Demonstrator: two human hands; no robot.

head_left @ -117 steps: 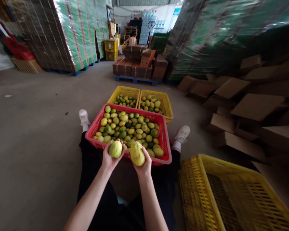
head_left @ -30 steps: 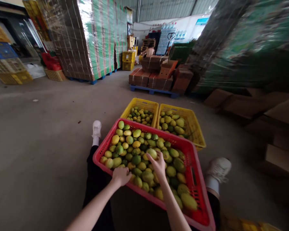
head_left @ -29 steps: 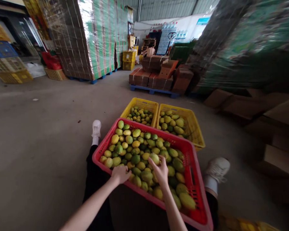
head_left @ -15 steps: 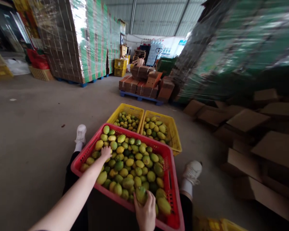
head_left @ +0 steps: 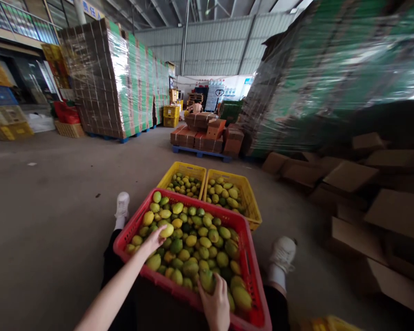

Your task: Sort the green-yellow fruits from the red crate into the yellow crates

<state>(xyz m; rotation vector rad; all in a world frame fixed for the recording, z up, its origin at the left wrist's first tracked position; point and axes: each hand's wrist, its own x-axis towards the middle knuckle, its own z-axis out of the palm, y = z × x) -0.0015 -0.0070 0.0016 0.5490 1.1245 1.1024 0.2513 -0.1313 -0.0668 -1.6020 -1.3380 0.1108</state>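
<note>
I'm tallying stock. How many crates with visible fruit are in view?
3: the red crate, low in the middle, and just beyond it the left yellow crate and the right yellow crate, side by side. Others may be hidden.

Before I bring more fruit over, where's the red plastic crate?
In the head view, the red plastic crate sits low centre between two white shoes, with two yellow plastic crates beyond its far side.

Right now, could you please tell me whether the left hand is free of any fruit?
No, the left hand has a yellow fruit in its grip, over the other fruit in the red crate.
</note>
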